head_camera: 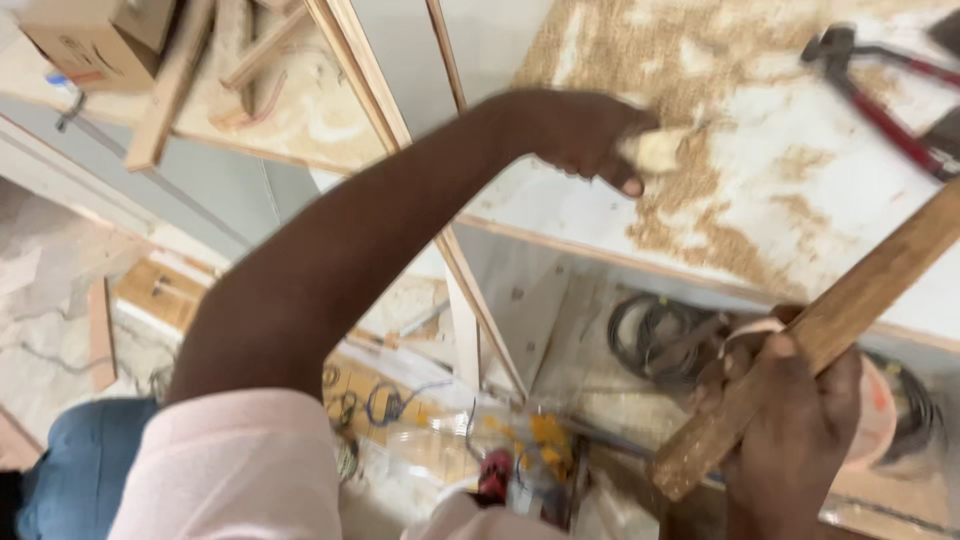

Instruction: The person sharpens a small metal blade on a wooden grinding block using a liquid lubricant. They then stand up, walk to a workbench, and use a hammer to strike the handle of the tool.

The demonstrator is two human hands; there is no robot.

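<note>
head view is showing the left hand point(580, 135) reaching over the sawdust-strewn white desk point(800, 220), its grip closing on a small pale wood piece point(655, 150) that is poking out past the fingertips just above the desk top. further right and lower, the right hand point(790, 420) is clenching a long brown wooden bar point(810, 335), which is slanting up to the right across the desk's edge. red-handled cutters point(880, 100) are lying at the far right.

Sawdust-strewn pale workbench point(800, 200), wire coils point(650, 335) on the littered floor beneath, cardboard box point(95, 35) on a plywood shelf point(310, 115)
</note>
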